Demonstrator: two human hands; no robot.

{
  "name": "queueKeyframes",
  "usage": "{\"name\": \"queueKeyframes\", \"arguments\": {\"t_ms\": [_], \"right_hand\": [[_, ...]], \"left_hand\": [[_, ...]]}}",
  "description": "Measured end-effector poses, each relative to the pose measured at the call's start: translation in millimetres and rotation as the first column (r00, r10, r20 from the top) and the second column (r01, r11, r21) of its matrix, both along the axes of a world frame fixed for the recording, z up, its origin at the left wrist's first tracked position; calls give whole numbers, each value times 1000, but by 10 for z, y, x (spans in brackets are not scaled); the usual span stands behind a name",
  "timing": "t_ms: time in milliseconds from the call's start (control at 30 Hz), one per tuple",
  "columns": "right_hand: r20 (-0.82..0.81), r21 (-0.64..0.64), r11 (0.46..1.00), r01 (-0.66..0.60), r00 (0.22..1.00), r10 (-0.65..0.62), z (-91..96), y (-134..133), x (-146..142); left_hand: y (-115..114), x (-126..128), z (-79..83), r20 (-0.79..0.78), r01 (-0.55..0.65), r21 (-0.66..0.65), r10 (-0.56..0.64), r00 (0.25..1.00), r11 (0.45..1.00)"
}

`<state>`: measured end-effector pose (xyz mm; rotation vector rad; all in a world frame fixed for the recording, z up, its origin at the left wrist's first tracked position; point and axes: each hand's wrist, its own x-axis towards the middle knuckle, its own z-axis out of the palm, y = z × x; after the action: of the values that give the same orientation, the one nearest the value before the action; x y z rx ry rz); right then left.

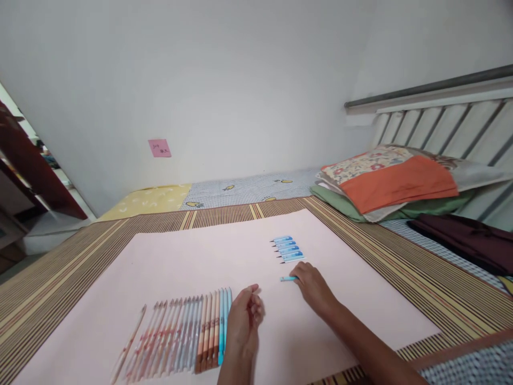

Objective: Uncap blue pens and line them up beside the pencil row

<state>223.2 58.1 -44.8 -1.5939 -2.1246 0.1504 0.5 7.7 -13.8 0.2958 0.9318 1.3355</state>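
My right hand is closed on a light blue pen, whose left end sticks out from the fingers over the pink sheet. Just beyond it lies a short column of several blue-and-white, pencil-like pieces, dark tips pointing left. My left hand hovers or rests by the sheet's middle, fingers loosely curled and a little apart, with nothing visible in them. Beside its wrist, a long row of slim pens runs leftward: pale blue, orange-brown, then clear and pinkish ones. One pen lies slightly apart at the left end.
A striped mat lies under the sheet on a bed. Folded cushions and cloths are stacked at the right, near dark folded fabric and a white slatted headboard. A pink note sticks to the wall.
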Motion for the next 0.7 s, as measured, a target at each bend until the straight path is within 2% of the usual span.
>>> {"name": "queueKeyframes", "arguments": {"t_ms": [200,467,700], "right_hand": [[83,86,989,119,989,-126,-50,199,288],[156,191,977,98,979,-129,-113,328,268],[178,221,971,90,975,-131,-127,380,296]], "left_hand": [[0,13,-17,1,7,-11,-7,1000,1000],[10,-13,-64,-17,32,25,-32,999,999],[-10,3,-7,-11,15,27,-15,1000,1000]]}}
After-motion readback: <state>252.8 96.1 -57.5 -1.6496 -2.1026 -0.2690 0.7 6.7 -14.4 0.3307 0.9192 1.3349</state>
